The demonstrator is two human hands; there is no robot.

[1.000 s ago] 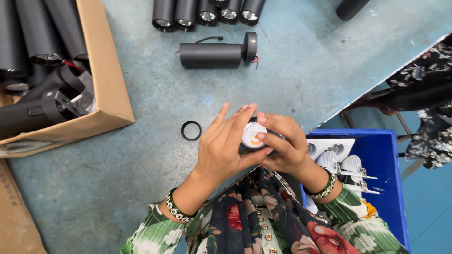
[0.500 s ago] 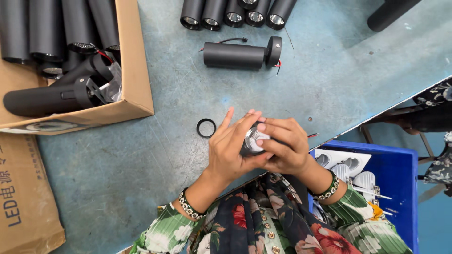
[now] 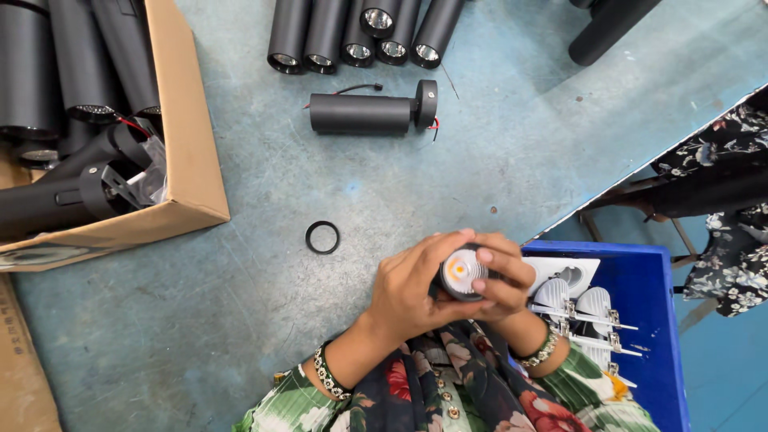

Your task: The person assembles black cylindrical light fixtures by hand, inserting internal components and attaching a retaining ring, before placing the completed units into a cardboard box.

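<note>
Grey-blue bench (image 3: 264, 336) surface is carrying everything here, scuffed and worn. Sitting on its left edge is a cardboard box (image 3: 188, 144) packed with black cylindrical lamp housings (image 3: 48, 72). Another row of black housings (image 3: 352, 32) is lying at the top of the bench, open ends facing the camera. Hanging off the bench's right edge is a blue plastic bin (image 3: 640, 320) holding white lamp inserts with metal spring clips (image 3: 584, 308). One finished black spotlight (image 3: 372, 112) with a round mount and loose red and black wires is lying alone between the row and the hands. A small black ring (image 3: 322, 238) is resting on the bench just left of the hands.

Both hands are meeting just above the bench's near edge. The left hand (image 3: 408, 292) is wrapping around the side of a small round LED lamp module (image 3: 462, 274), and the right hand (image 3: 504, 280) is closing on it from the other side, fingers curled over its rim. The module is looking light and rigid, with a pale lens face that probably scratches or smudges easily, so gripping it by the dark outer barrel seems safest.
</note>
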